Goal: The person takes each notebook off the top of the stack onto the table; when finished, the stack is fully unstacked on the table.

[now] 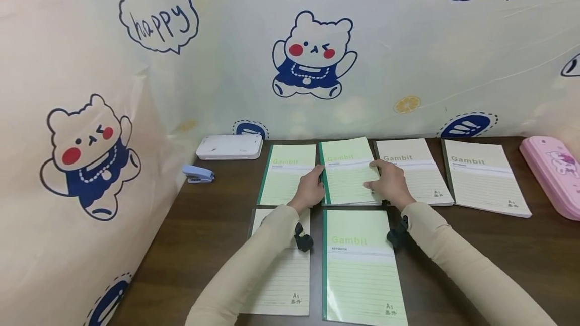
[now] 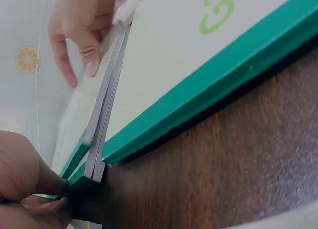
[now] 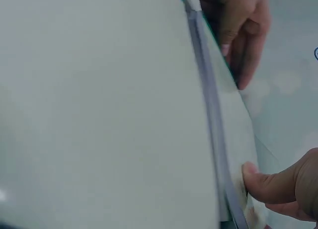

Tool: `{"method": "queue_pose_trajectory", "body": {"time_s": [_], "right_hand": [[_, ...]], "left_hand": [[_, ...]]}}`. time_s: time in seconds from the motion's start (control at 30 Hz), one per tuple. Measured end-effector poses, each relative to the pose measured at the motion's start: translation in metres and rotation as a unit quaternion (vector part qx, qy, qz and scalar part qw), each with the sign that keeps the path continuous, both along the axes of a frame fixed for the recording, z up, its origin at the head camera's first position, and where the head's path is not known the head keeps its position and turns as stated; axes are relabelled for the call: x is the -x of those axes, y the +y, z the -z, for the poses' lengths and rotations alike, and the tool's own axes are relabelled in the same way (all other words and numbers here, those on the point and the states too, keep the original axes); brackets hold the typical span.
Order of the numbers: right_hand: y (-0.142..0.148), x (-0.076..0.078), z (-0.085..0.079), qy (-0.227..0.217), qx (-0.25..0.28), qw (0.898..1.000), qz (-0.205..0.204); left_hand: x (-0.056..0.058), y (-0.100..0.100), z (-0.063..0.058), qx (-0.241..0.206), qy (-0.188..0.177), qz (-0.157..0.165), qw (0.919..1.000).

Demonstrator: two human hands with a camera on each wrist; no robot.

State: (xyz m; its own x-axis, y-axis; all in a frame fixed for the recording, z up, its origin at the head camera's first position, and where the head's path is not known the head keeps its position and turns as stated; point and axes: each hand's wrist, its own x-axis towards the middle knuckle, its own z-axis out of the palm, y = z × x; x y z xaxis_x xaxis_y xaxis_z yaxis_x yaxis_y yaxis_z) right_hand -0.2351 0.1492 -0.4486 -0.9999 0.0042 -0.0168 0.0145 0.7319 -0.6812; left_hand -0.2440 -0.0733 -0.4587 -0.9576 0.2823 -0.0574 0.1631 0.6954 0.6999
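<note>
A green-covered notebook [image 1: 346, 177] with a dark green spine lies in the back row between my two hands, over another notebook whose pages show at its lower edge. My left hand [image 1: 310, 189] grips it at the spine side; in the left wrist view, thumb and fingers pinch the green spine [image 2: 77, 154]. On the opposite edge my right hand [image 1: 390, 183] holds it, its thumb [image 3: 263, 182] on the cover in the right wrist view. Nearest in front is another green notebook [image 1: 362, 275]. Beside it, a white-covered notebook [image 1: 281, 286] sits partly under my left forearm.
In the back row are a green notebook [image 1: 285, 180] at left and two white-covered ones [image 1: 412, 180] at right. A white case [image 1: 230, 147] and a blue stapler [image 1: 198, 174] stand at the left. A pink pencil case [image 1: 550, 175] lies far right, before the printed backdrop [image 1: 399, 39].
</note>
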Motion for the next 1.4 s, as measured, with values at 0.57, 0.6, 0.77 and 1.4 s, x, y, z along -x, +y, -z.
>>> {"method": "queue_pose_trajectory", "body": {"time_s": [0.57,0.6,0.77,1.4], "right_hand": [[0.038,-0.015,-0.007,-0.031,0.167,0.985,-0.005],[0.045,-0.021,-0.008,-0.016,0.167,0.986,0.001],[0.095,-0.073,-0.021,0.051,0.139,0.989,0.005],[0.149,-0.23,0.017,-0.025,-0.061,0.997,0.039]], "left_hand": [[-0.007,0.01,0.007,-0.004,-0.002,0.009,1.0],[-0.006,0.01,0.007,-0.002,0.002,0.012,0.9999],[-0.003,0.013,0.005,0.0,0.005,0.014,0.9999],[0.003,0.004,0.004,0.001,-0.002,-0.004,1.0]]}}
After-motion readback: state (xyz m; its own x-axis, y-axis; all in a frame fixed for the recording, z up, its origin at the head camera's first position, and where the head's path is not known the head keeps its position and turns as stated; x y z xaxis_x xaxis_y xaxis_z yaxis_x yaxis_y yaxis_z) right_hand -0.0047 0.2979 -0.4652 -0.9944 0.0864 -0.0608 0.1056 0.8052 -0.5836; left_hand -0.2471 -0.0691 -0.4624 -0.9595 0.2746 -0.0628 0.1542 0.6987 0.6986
